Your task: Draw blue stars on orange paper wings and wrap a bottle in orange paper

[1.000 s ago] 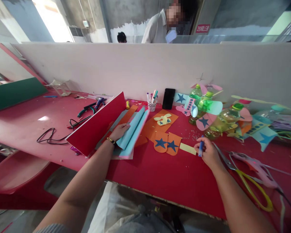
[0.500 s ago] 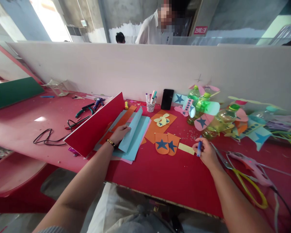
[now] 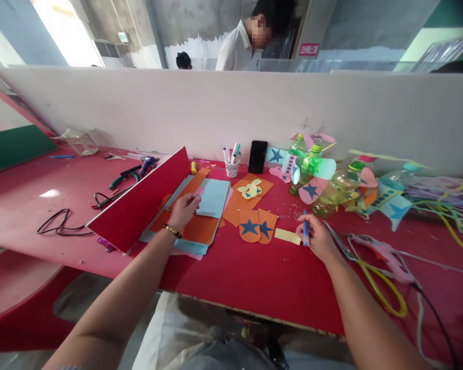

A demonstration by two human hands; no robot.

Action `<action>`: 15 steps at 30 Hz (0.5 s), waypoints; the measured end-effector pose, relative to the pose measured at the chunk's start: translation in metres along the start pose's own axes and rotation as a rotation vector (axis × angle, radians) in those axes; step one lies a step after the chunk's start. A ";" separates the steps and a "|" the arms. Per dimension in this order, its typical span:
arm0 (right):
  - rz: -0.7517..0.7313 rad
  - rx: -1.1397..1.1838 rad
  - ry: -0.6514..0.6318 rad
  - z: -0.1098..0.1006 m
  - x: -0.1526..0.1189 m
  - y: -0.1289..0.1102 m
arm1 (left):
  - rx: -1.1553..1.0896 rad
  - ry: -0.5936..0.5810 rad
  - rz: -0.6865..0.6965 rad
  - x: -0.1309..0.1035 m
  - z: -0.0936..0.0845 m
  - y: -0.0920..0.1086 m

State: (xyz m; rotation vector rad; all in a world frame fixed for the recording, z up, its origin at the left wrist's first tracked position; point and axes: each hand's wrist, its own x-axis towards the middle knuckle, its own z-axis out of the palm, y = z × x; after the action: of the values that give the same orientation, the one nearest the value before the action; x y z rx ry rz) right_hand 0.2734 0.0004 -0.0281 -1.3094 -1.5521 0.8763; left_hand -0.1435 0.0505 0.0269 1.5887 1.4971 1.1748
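Observation:
My left hand (image 3: 183, 211), with a beaded bracelet at its wrist, pinches the left edge of a light-blue paper sheet (image 3: 215, 197). Beneath that sheet lies an orange sheet (image 3: 200, 229) on a stack of coloured papers. A blue marker (image 3: 306, 229) is held upright between the fingers of my right hand (image 3: 317, 237). Just left of the marker is a pale yellow paper strip (image 3: 287, 236). Two orange cut-outs with blue stars (image 3: 250, 227) lie beside the strip. Behind them a yellow paper shape (image 3: 252, 189) rests on an orange sheet.
A red board (image 3: 142, 200) stands left of the papers, with pliers (image 3: 148, 163) beyond it. At the back are a pen cup (image 3: 232, 168), a phone (image 3: 258, 156) and decorated bottles (image 3: 341, 187). Scissors (image 3: 381, 288) and a pink glue gun (image 3: 381, 252) lie at right.
The light-blue sheet, raised before by my left hand, now lies flatter toward the back, showing the orange sheet beneath. My right hand keeps the marker near the yellow strip. The view has shifted slightly.

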 end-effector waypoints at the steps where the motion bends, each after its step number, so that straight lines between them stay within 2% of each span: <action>1: -0.004 0.000 -0.031 0.001 0.000 -0.002 | 0.029 -0.015 0.036 -0.005 0.006 0.011; 3: -0.010 -0.018 -0.070 0.003 -0.001 -0.005 | 0.080 -0.112 0.118 -0.021 0.026 0.036; 4: -0.012 -0.032 -0.080 0.004 -0.001 -0.007 | 0.111 -0.201 0.187 -0.032 0.042 0.049; 6: -0.015 -0.055 -0.093 0.006 -0.001 -0.009 | 0.297 -0.470 0.508 -0.055 0.079 0.071; 8: -0.021 -0.079 -0.100 0.007 -0.001 -0.010 | 0.495 -0.630 0.725 -0.076 0.120 0.083; 10: -0.032 -0.106 -0.100 0.008 -0.001 -0.010 | 0.662 -0.639 0.775 -0.089 0.156 0.085; 12: -0.041 -0.123 -0.090 0.009 -0.002 -0.010 | 0.762 -0.613 0.807 -0.096 0.181 0.081; 15: -0.047 -0.108 -0.005 0.009 -0.002 -0.012 | 0.823 -0.579 0.803 -0.100 0.197 0.073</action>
State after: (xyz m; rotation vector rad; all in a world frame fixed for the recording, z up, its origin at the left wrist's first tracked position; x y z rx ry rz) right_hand 0.2606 -0.0037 -0.0201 -1.3425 -1.6471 0.7766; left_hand 0.0712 -0.0349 -0.0001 2.9404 0.9784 0.3032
